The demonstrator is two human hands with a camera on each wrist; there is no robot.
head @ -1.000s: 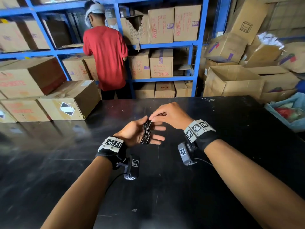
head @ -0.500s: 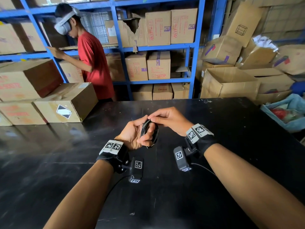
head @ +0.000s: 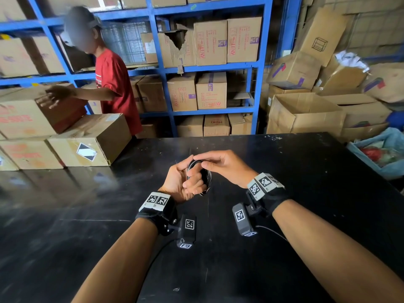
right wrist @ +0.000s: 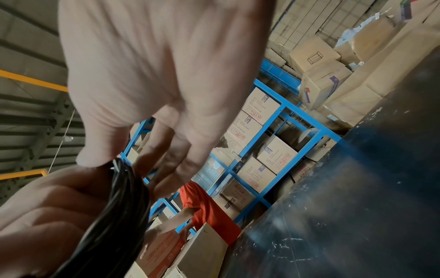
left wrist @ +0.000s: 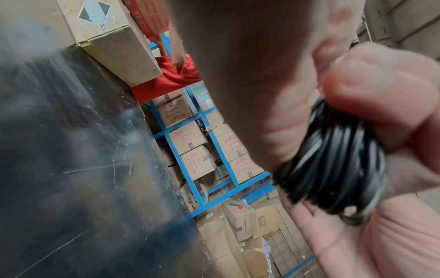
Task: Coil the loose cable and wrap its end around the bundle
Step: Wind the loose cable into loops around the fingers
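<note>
Nearer now, both hands pinch cable (boxes behind).

Both your forearms reach forward and angle inward, wrists banded, hands meeting at centre. Your left hand sits palm toward you, fingers curled round the coiled cable, thumb up beside the top of the loop. In the left wrist view the strands lie bunched between fingertips and palm. Your right hand arches over from the right, knuckles up, thumb and forefinger pinching the top of the coil just above the left grip. Its other fingers hang loosely bent behind the pinch.
</note>
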